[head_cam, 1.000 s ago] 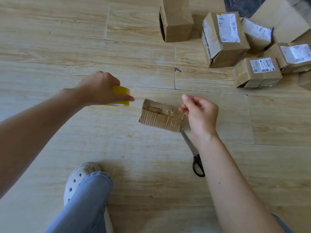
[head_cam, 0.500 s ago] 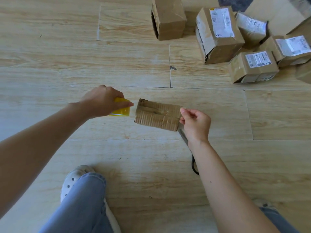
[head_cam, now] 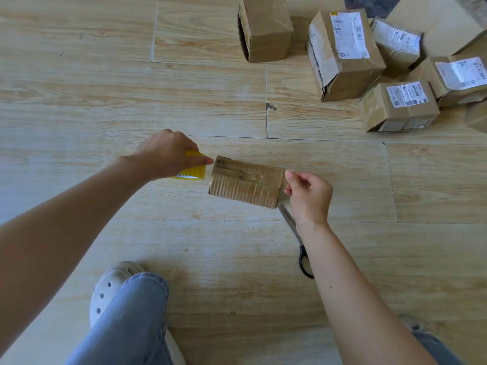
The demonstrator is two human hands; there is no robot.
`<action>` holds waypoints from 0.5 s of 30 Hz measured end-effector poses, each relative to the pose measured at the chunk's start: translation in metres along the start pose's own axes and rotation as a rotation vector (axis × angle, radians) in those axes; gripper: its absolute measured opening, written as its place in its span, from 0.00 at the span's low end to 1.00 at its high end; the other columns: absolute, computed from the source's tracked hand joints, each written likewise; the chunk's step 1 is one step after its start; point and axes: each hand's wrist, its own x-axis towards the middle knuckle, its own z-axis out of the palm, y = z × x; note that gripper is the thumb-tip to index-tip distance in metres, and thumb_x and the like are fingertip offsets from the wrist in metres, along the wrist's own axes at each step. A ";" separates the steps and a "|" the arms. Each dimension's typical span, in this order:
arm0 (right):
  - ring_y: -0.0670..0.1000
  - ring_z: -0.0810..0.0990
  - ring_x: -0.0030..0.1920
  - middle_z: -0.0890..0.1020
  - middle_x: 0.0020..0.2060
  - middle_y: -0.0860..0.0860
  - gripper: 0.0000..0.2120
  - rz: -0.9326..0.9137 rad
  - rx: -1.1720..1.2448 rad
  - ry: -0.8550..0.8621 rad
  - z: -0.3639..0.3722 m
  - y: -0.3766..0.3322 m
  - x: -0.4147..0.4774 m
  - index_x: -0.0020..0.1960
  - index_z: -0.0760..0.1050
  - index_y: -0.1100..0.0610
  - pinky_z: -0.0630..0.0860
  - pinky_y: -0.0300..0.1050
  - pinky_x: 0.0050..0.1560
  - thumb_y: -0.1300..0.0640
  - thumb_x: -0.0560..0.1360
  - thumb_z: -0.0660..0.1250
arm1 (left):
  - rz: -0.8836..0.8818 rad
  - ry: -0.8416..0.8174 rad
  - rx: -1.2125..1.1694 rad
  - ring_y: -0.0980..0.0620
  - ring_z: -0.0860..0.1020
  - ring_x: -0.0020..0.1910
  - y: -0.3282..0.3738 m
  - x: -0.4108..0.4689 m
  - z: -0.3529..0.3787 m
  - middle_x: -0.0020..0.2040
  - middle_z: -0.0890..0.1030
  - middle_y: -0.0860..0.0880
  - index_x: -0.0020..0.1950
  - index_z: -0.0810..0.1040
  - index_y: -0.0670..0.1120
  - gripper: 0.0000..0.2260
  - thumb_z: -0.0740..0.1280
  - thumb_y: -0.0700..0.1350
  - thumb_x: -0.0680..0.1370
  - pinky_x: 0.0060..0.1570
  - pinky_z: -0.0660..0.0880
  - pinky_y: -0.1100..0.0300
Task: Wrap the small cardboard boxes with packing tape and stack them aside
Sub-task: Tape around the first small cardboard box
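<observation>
The small ribbed brown cardboard box (head_cam: pixel 246 184) lies on the wood floor (head_cam: pixel 131 88), mid-frame. My left hand (head_cam: pixel 164 154) grips a yellow packing-tape roll (head_cam: pixel 193 170) at its left end. My right hand (head_cam: pixel 309 196) pinches the faint clear tape end (head_cam: pixel 288 171) at its right. Black-handled scissors (head_cam: pixel 296 234) lie half hidden under that wrist, and labelled brown parcels (head_cam: pixel 345 56) run off the frame's edge.

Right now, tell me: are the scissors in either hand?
No: the scissors lie on the floor by the right hand, which pinches the tape end at the box; the left hand grips the tape roll.
</observation>
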 end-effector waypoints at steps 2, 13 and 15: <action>0.39 0.78 0.29 0.79 0.34 0.49 0.03 0.009 0.009 0.005 -0.001 0.000 -0.002 0.43 0.78 0.58 0.80 0.38 0.41 0.61 0.76 0.70 | 0.003 -0.012 -0.009 0.54 0.74 0.34 0.001 0.000 -0.002 0.31 0.77 0.53 0.39 0.82 0.51 0.23 0.62 0.70 0.70 0.31 0.68 0.60; 0.41 0.77 0.28 0.79 0.32 0.51 0.07 -0.008 0.064 -0.014 -0.018 -0.013 -0.007 0.40 0.77 0.56 0.73 0.29 0.33 0.62 0.76 0.69 | 0.039 -0.019 -0.177 0.51 0.69 0.27 -0.006 -0.011 -0.020 0.25 0.70 0.47 0.29 0.75 0.43 0.23 0.68 0.61 0.73 0.29 0.65 0.59; 0.43 0.77 0.29 0.78 0.31 0.51 0.05 0.001 0.069 0.003 -0.016 -0.011 -0.009 0.41 0.78 0.58 0.73 0.29 0.33 0.63 0.76 0.69 | -0.008 0.010 -0.049 0.51 0.70 0.28 -0.004 -0.010 -0.019 0.25 0.70 0.49 0.27 0.73 0.46 0.24 0.67 0.65 0.71 0.28 0.64 0.59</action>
